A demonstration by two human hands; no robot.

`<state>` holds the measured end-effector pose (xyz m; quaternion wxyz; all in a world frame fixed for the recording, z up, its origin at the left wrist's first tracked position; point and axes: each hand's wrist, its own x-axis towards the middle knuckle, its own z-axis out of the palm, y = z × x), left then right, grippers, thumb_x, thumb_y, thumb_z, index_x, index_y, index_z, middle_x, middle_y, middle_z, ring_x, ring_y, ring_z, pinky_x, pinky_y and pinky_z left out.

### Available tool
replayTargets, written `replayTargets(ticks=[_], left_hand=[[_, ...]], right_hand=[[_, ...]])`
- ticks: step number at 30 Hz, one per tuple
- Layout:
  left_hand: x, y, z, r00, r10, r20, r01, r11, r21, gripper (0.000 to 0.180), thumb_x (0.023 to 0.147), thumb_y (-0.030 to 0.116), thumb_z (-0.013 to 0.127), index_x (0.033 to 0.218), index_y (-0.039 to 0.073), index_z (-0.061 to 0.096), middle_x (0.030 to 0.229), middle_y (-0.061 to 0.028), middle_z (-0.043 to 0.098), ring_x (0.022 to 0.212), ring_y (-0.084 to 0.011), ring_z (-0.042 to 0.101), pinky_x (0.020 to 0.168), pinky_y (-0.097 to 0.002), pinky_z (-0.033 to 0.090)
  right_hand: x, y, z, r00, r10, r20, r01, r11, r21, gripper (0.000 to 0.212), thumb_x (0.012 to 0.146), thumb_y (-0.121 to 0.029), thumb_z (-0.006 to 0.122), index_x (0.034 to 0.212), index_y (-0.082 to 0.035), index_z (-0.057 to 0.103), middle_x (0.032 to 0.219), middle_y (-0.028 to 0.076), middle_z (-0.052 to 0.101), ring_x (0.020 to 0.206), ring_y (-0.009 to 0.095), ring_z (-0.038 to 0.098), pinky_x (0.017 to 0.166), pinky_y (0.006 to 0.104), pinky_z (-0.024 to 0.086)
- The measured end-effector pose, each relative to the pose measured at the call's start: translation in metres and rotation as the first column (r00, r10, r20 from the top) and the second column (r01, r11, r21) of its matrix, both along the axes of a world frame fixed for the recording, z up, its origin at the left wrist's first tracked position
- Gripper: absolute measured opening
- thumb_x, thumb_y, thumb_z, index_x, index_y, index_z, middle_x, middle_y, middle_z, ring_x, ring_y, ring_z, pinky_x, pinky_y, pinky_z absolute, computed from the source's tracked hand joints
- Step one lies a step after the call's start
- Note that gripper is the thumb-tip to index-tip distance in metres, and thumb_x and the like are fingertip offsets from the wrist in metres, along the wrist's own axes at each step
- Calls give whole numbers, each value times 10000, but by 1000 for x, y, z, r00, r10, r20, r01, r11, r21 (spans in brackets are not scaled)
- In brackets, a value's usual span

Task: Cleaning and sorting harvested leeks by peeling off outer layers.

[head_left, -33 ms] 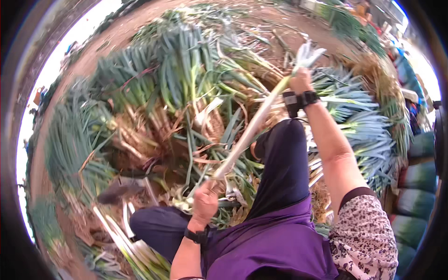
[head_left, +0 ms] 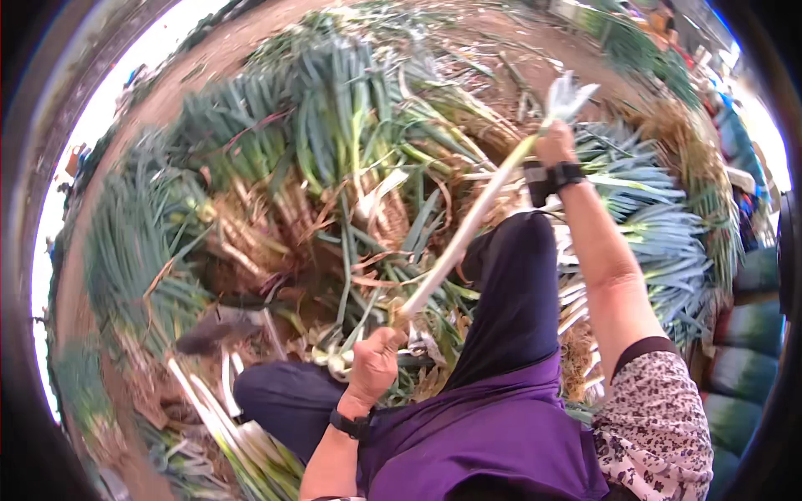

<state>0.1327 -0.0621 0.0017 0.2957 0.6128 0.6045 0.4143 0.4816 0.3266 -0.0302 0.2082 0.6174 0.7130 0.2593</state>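
Note:
A long green onion [head_left: 472,230] stretches slantwise between my two hands, its pale shank low and its leaf end high. My right hand [head_left: 554,149] is closed around the stalk just below the splayed bluish leaves, with the arm reaching far forward. Down at the root end, over my bent left leg, my left hand [head_left: 373,367] is closed, thumb and fingers against the onion's base. The fingers partly hide what they grip there. Beneath the stalk lie loose leaves and peeled bits.
Bundles of untrimmed green onions [head_left: 326,125] cover the ground ahead and left. A heap with bluish leaves [head_left: 656,213] lies right, past my arm. Pale trimmed stalks [head_left: 219,422] rest by my left knee, near a dark blurred object [head_left: 219,331]. Dark green cushion-like rolls [head_left: 748,346] stand far right.
Both hands and the green onion between them have shifted slightly to the right. Each hand stays at its end of the stalk.

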Motion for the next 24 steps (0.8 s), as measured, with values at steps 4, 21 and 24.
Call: replayTargets(ticks=[4,21,24], left_hand=[[-60,-16,-16,992,114,-52,-120,981,-152,172,889,157,586,954,1,622,673,-143,623,597,-302,590,553,-341,456],[-66,81,-64,621,-459,-635,-37,792,-609,435,766,331,686,1027,2,570,745,-188,630,726,-347,638,631,-421,498],[-65,84,-42,905,-367,-215,286,898,-334,511,793,289,667,1191,2,525,809,-172,617,742,-340,607,643,-421,496]], right_hand=[[207,7,70,688,-97,-719,431,852,298,162,732,-200,662,767,-43,680,883,179,666,832,311,663,699,386,535],[-306,12,-57,374,-207,-904,-537,746,-393,815,749,-514,693,1333,-4,441,1282,229,514,1186,330,502,1018,369,387],[-379,27,-134,525,75,-848,-555,785,-274,980,653,-619,691,1426,-146,320,1473,191,259,1359,428,194,1095,549,194]])
